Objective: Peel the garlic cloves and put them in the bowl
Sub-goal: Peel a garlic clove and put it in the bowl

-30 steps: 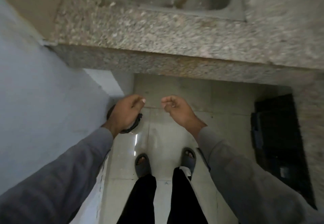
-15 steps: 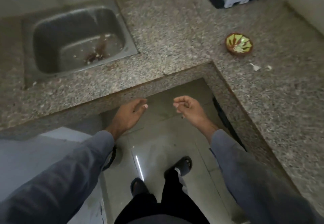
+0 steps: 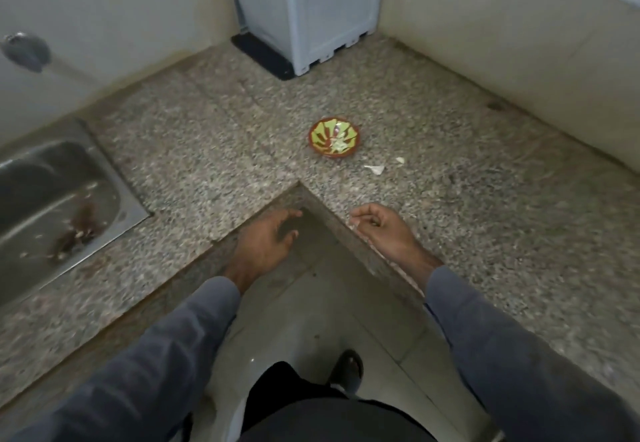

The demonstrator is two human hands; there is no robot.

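Hands sit nearest me at the inner corner of the counter [image 3: 450, 233]: the left hand [image 3: 266, 244] hangs loosely spread over the floor gap and holds nothing, while the right hand [image 3: 381, 227] is curled above the counter edge, and I cannot tell whether it pinches anything. Forward and slightly left of the right hand, which I judge the nearer, lie two pale garlic pieces [image 3: 375, 168]. The bowl [image 3: 334, 136] stands just beyond them, apart from both.

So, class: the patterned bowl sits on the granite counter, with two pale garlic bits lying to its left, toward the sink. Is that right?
Not quite. The head view shows the bowl on the granite counter, but the two pale garlic bits lie to its right, on the side away from the sink. The rest of the statement stands.
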